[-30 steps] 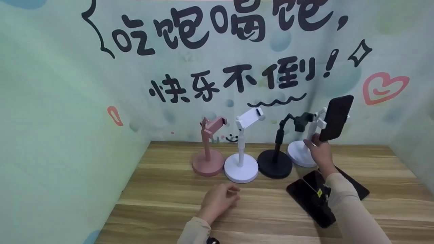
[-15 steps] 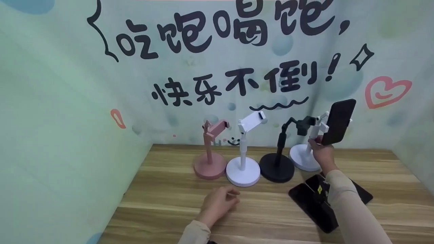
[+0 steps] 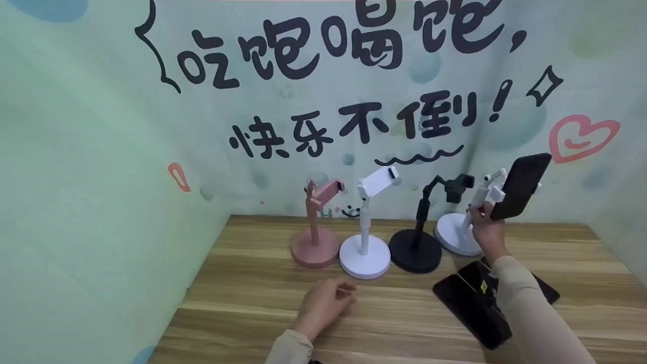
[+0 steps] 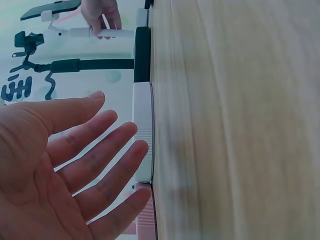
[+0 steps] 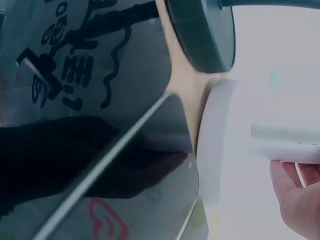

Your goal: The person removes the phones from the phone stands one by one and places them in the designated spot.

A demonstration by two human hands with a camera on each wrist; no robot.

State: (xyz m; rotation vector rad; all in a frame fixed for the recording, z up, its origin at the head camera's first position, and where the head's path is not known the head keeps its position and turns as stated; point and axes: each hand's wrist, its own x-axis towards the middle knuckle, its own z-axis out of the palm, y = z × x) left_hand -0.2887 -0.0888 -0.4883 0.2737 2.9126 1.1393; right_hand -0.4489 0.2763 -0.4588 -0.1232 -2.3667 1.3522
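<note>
My right hand (image 3: 489, 235) grips the post of a white phone stand (image 3: 452, 233) at the right end of the row. A dark phone (image 3: 524, 184) sits in that stand's clamp, above the hand. The stand leans to the right, and its round base looks tilted too. In the right wrist view, my right fingers (image 5: 285, 182) lie against the white post. My left hand (image 3: 323, 306) hovers low over the table in front of the other white stand (image 3: 364, 260). It holds nothing; the left wrist view shows its fingers (image 4: 102, 167) spread and slightly bent.
A pink stand (image 3: 314, 250) and a black stand (image 3: 416, 253) also stand in the row, their clamps holding nothing. Several dark phones (image 3: 472, 313) lie on the wooden table (image 3: 242, 293) beneath my right forearm. A printed cloth (image 3: 283, 187) hangs behind.
The gripped white stand has tipped to the right, carrying its phone along. My right hand has shifted slightly right with it. My left hand has stayed in place, and the view has drifted slightly.
</note>
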